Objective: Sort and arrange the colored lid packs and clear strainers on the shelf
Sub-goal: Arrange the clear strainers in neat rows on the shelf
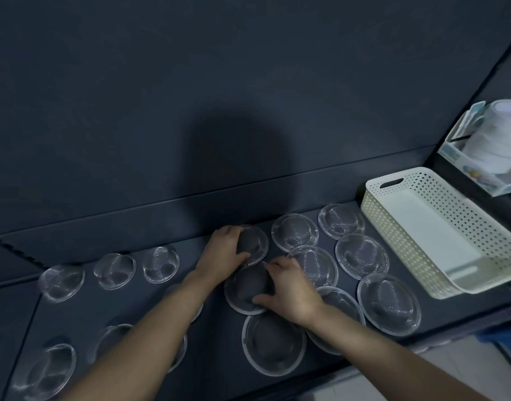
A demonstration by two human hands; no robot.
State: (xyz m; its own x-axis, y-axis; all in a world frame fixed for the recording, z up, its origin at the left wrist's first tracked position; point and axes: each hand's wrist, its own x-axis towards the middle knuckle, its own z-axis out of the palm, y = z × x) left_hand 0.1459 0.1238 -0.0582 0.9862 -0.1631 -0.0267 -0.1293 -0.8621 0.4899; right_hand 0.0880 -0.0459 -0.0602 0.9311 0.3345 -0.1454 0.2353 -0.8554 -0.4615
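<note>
Gripping a clear strainer [257, 244] at the far edge of the dark shelf [216, 357] with the left hand [223, 250], fingers curled over its dome. Holding a second strainer [245, 287] just nearer with the right hand [289, 287], thumb and fingers round its rim. Other strainers [361, 253] spread upside down to left and right; white basket [393, 238] at far right.

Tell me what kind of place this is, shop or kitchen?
Likely a shop or stockroom: many identical clear strainers spread over a dark shelf, a white perforated basket, and packaged goods at right.
</note>
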